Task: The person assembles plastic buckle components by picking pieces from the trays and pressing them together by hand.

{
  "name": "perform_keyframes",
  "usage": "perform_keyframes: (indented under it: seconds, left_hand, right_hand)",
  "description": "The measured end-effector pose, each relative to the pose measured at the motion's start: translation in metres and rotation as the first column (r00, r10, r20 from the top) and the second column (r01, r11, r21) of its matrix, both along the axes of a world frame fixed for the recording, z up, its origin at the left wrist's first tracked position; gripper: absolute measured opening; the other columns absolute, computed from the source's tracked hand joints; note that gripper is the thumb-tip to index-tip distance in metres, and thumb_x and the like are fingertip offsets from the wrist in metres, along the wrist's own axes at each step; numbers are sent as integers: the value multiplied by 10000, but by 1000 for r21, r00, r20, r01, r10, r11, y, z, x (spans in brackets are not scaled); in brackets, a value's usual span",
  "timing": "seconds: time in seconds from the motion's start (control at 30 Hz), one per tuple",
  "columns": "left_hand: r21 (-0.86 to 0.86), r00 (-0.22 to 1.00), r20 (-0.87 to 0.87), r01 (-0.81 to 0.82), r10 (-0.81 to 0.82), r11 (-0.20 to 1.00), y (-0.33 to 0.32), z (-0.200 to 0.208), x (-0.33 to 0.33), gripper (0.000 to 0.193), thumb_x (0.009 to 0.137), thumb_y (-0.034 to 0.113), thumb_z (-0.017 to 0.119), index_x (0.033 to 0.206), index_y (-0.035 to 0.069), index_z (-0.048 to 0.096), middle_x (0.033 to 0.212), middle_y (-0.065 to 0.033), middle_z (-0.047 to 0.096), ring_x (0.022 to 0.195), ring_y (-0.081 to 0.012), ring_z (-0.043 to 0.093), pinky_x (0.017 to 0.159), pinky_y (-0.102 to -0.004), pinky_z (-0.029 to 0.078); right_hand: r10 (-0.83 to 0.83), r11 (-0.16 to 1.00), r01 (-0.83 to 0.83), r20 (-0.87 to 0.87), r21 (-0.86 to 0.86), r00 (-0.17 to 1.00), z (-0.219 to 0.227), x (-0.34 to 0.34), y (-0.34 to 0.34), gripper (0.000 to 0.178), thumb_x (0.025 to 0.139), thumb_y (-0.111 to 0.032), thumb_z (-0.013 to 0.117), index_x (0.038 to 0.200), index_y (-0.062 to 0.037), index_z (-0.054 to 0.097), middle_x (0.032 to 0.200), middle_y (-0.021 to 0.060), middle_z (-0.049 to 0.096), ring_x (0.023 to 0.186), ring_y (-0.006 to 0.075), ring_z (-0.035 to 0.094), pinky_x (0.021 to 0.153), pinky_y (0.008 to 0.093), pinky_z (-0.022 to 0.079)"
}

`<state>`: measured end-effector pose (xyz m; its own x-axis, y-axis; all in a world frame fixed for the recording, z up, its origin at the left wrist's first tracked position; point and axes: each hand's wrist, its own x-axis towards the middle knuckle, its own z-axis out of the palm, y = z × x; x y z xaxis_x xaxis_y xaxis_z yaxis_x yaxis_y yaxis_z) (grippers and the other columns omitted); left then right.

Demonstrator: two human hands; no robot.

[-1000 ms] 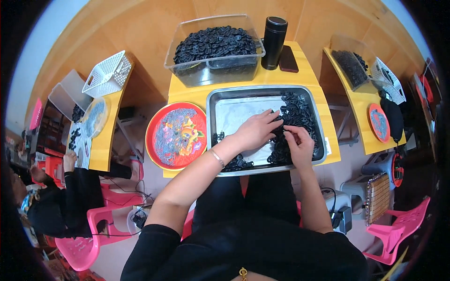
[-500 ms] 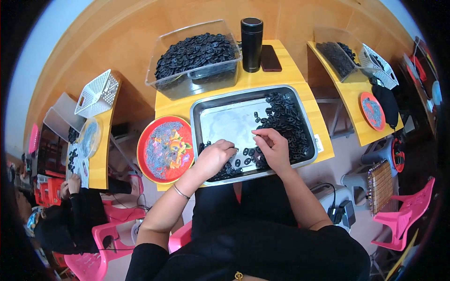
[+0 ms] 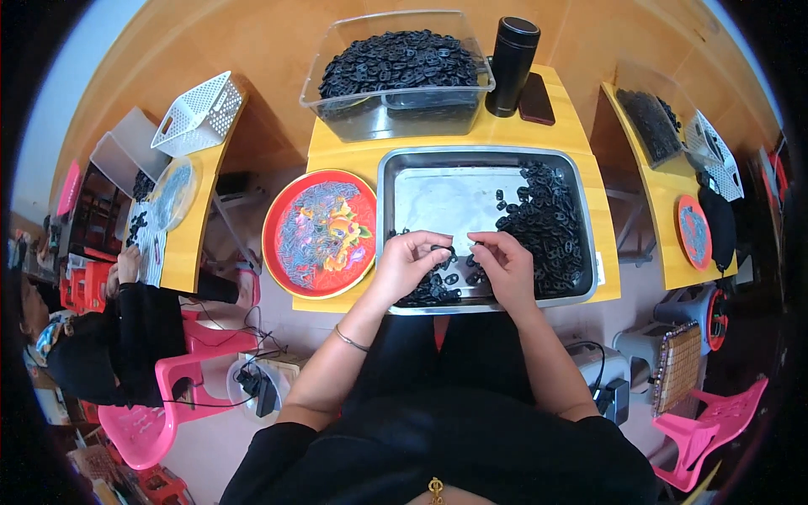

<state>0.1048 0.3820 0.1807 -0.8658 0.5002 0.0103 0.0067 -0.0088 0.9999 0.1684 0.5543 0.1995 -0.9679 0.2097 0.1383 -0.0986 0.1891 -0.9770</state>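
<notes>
A shallow metal tray (image 3: 592,252) lies before me with many small black oval plastic pieces (image 3: 547,223), heaped on its right side and more loosely at the near left. My left hand (image 3: 411,263) is over the near left part, thumb and fingers closed on a black oval plastic piece (image 3: 443,249). Just to its right, my right hand (image 3: 507,268) pinches thumb and forefinger together. Whatever is in that pinch is too small to make out. The fingertips of both hands face each other, a small gap apart. Loose pieces lie beneath them.
Left of the tray is a red plate (image 3: 278,244) of thin grey bits. Behind stand a clear bin (image 3: 396,118) full of black pieces, a black flask (image 3: 513,67) and a phone (image 3: 537,99). A person (image 3: 126,337) sits at another table on the left.
My hands have come closer together over the tray, and the left fingers have lifted from the near left pieces. The whole view has shifted, with the table now farther right.
</notes>
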Motion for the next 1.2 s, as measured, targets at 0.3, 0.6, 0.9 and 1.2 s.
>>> perform_keyframes:
  seconds: [0.3,0.6,0.9,1.2]
  left_hand:
    - [161,963,269,-15,-29,987,-2,-3,-1,164,849,61,610,1002,3,604,918,-58,647,829,-112,615,748,-242,498]
    - [374,893,436,-64,-114,925,-3,1,1,202,864,39,575,1064,5,577,959,-86,631,862,-170,635,777,-255,515]
    - [357,912,394,-33,-119,934,-6,-1,0,213,863,39,577,1070,-5,569,940,-92,627,829,-166,640,754,-252,524]
    - [437,927,353,-40,-130,899,-4,-8,-2,130,843,10,591,972,-3,598,984,-111,628,869,-155,627,802,-265,509]
  right_hand:
    - [3,996,-1,21,-84,1000,-12,0,-6,194,795,-55,638,986,-60,672,784,48,614,640,84,568,573,205,445]
    - [42,998,-43,13,36,999,-8,-2,-5,207,795,-8,620,997,-33,660,804,46,606,678,88,577,610,196,448]
    - [112,982,-101,61,-157,992,-15,-2,-14,207,833,14,574,1038,10,591,874,32,604,744,64,569,653,188,454]
    - [51,987,-44,37,-156,998,-15,-3,-16,185,811,-16,603,994,-13,629,886,56,646,750,84,610,660,211,480]
